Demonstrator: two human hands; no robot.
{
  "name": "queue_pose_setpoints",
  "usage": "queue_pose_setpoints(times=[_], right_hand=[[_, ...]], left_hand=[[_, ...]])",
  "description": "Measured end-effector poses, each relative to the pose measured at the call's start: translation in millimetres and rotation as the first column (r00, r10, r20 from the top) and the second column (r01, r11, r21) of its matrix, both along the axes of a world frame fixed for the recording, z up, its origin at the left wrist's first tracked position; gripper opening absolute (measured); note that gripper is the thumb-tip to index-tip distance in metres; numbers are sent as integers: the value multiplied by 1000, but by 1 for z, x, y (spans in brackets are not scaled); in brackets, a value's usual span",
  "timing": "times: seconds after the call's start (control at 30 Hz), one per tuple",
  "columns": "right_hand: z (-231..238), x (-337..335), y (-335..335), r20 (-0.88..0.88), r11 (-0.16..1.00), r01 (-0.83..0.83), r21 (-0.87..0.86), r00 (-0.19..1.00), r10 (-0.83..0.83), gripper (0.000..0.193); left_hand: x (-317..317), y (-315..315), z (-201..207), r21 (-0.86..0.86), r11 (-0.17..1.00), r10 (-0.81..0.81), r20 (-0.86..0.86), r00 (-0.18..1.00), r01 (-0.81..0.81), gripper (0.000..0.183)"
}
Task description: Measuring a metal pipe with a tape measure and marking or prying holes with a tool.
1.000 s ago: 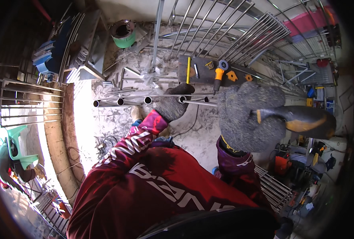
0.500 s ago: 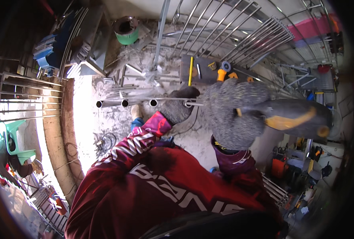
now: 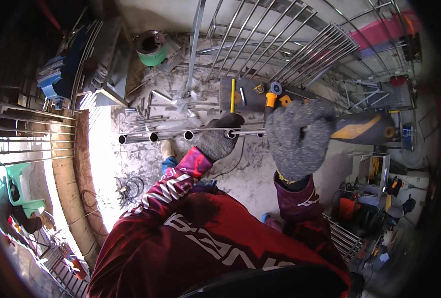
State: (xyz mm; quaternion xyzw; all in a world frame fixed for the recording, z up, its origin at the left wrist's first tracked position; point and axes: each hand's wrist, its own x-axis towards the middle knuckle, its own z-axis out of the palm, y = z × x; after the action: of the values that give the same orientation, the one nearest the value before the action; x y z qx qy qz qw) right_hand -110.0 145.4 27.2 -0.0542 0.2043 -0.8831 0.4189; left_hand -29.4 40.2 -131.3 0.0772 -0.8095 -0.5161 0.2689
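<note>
A shiny metal frame with several round tube ends (image 3: 188, 135) spans in front of me. My gloved left hand (image 3: 216, 141) is closed around its right part, beside the last open tube end. To the right, my gloved right hand (image 3: 300, 141) is wrapped round a chunky dark grey tool with a yellow stripe (image 3: 362, 130). Its kind I cannot make out. A thin metal rod (image 3: 250, 132) runs between that tube end and my right glove; whether it belongs to the tool is hidden by the glove.
On a dark board (image 3: 225, 94) lie a yellow bar (image 3: 233, 94), a small orange-and-grey tool (image 3: 272, 94) and other small items. Barred metal panels (image 3: 265, 39) lean beyond it. Cut tubes (image 3: 156, 119) litter the floor. A green drum (image 3: 152, 57) stands far left, cables (image 3: 131, 185) lie lower left.
My right hand and its tool have tilted, and the tool's rear end has risen and shifted slightly left. My left hand keeps its hold on the metal frame, which has shifted slightly.
</note>
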Motion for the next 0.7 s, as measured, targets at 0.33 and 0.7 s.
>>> queue_pose_setpoints(times=[0.33, 0.7], right_hand=[[-43, 13, -17, 647, 847, -276, -455, 551, 527, 9], [0, 40, 16, -607, 978, 132, 164, 795, -5, 16]], left_hand=[[-8, 13, -14, 313, 948, 0, -161, 987, 51, 25], [2, 7, -7, 115, 993, 23, -59, 998, -16, 24]])
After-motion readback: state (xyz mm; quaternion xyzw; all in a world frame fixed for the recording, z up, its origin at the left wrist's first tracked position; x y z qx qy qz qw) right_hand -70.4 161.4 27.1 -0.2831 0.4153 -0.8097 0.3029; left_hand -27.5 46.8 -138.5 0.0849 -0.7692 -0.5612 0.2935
